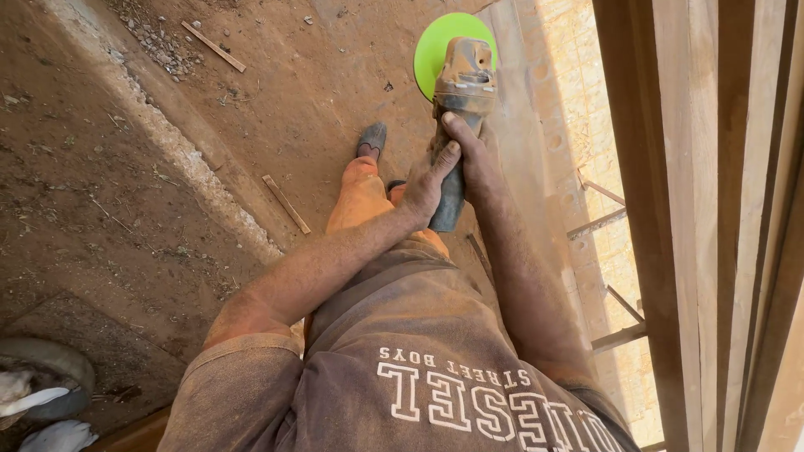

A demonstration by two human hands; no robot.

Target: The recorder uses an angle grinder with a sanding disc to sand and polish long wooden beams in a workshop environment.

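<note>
Both hands wrapped round dust-caked grey angle grinder with bright green round disc, held out ahead of body, above floor. Left hand closed round lower handle; right hand closed round upper body, fingers curled tight. Disc sits by edge of pale dusty wooden plank running along right. Reddish-brown dirt floor below, crossed by pale concrete strip. Thin wood offcuts scattered on floor. Upright timber boards fill right side.
</note>
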